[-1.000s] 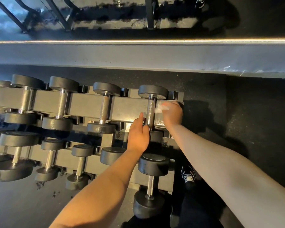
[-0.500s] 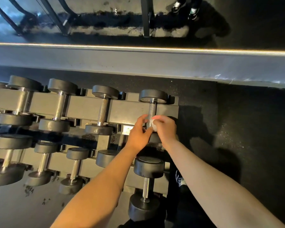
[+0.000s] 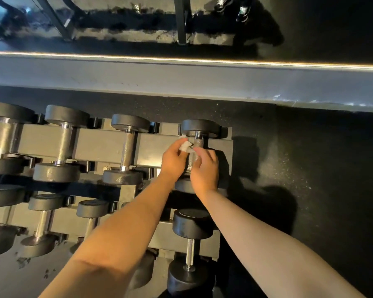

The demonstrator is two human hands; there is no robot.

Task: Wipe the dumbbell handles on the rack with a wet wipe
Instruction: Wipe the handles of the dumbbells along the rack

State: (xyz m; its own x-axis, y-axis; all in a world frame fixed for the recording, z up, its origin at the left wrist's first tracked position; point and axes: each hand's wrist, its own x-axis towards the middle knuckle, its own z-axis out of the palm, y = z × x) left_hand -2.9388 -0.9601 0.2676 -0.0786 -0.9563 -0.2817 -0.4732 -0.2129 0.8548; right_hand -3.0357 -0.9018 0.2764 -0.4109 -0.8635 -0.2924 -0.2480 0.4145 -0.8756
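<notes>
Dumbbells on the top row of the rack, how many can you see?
4. Leftmost dumbbell, cut by the frame edge; second dumbbell; third dumbbell; rightmost dumbbell at the rack's end. More may lie off-frame left.

The dumbbell handle (image 3: 198, 143) is bright metal with a rough knurled grip; neighbouring handles (image 3: 127, 150) look smooth and chromed. The weight heads (image 3: 199, 127) are matt black, rubbery, slightly scuffed. The wipe (image 3: 186, 146) is thin, white, crumpled cloth-like paper. The rack (image 3: 108, 145) is painted matt grey metal. The floor (image 3: 299, 164) is speckled black rubber.
</notes>
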